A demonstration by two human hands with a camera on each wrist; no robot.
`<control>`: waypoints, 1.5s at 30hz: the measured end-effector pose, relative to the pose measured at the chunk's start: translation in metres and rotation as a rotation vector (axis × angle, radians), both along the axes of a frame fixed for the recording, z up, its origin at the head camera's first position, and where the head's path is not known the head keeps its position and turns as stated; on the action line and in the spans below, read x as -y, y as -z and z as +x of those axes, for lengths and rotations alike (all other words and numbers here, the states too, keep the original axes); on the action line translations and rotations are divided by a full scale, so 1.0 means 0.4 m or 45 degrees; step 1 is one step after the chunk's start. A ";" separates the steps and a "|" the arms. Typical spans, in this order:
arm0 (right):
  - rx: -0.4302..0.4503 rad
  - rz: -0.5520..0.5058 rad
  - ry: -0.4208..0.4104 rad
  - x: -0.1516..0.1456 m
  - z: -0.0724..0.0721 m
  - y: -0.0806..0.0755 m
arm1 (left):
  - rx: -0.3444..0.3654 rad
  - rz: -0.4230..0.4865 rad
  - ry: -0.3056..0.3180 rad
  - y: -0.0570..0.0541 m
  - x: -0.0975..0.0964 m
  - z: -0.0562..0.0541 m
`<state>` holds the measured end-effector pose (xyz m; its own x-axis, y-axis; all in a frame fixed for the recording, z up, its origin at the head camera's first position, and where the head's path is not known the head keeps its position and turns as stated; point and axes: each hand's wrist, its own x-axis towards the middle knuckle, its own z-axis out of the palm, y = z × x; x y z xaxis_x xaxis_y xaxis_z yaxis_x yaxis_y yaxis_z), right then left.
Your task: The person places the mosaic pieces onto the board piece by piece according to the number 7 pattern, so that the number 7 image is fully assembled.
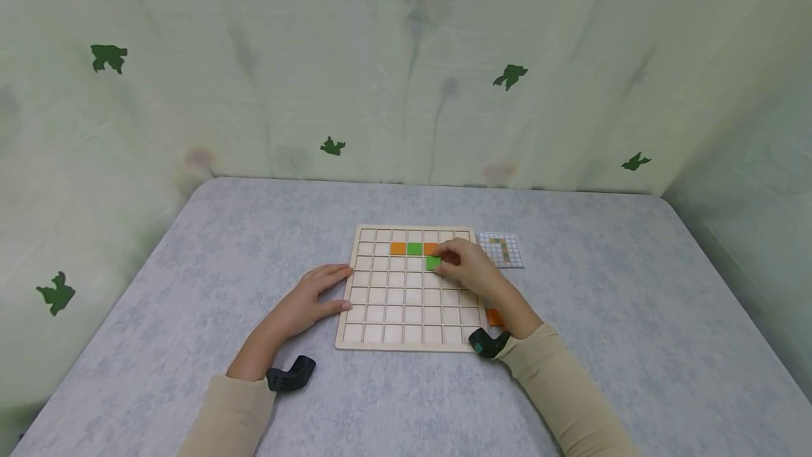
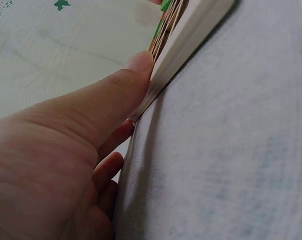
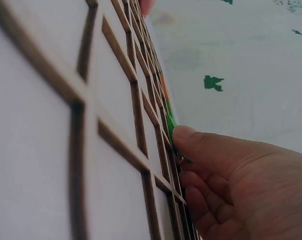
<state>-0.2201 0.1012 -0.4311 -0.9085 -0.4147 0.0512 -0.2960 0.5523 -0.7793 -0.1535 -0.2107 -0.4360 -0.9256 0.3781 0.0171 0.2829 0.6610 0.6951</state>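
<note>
A wooden grid board (image 1: 378, 295) lies on the table, with an orange tile (image 1: 398, 249), a green tile (image 1: 414, 249) and another orange tile (image 1: 430, 248) side by side in one of its upper rows. My right hand (image 1: 471, 266) pinches a second green tile (image 1: 433, 263) between thumb and fingers, just below the right orange one. In the right wrist view this green tile (image 3: 170, 125) looks tilted at the board's surface. My left hand (image 1: 312, 302) rests at the board's left edge, its thumb (image 2: 141, 62) and fingertips touching the side, fingers fairly straight.
A small pattern card (image 1: 501, 250) printed with a coloured grid lies right of the board. Partly under my right forearm, an orange piece (image 1: 494, 317) sits beside the board's right edge. A pale curtain (image 1: 380, 76) with green leaf shapes hangs behind the table.
</note>
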 end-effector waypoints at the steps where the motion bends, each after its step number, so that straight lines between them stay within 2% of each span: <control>1: -0.005 0.007 -0.004 0.001 0.000 0.001 | 0.001 -0.001 0.000 0.000 0.000 0.000; 5: -0.021 0.030 -0.023 0.009 0.002 -0.005 | 0.001 -0.006 -0.002 0.000 0.001 0.000; 12: 0.056 0.021 -0.024 0.002 0.009 -0.030 | 0.002 -0.003 -0.007 0.006 0.002 -0.001; 16: 0.004 -0.034 -0.055 -0.022 0.017 -0.063 | -0.005 -0.001 -0.003 0.008 0.002 -0.002; 22: -0.078 -0.108 -0.006 -0.077 0.058 -0.115 | -0.008 0.002 -0.003 0.006 0.001 -0.002; 25: -0.108 -0.097 0.002 -0.107 0.084 -0.125 | -0.005 0.000 -0.004 0.005 0.000 -0.002; 29: -0.157 -0.054 -0.010 -0.145 0.117 -0.111 | 0.000 -0.010 -0.006 0.004 0.000 -0.001; 37: -0.154 0.029 -0.100 -0.199 0.169 -0.056 | -0.005 -0.001 0.003 0.005 0.002 -0.002; 45: -0.042 0.128 -0.101 -0.218 0.198 -0.017 | -0.012 -0.009 0.001 0.007 0.002 -0.003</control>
<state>-0.1410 0.1885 -0.4241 -0.8712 -0.4896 0.0352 -0.3664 0.6010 -0.7103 -0.1547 -0.2115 -0.4388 -0.9252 0.3788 0.0231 0.2896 0.6654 0.6880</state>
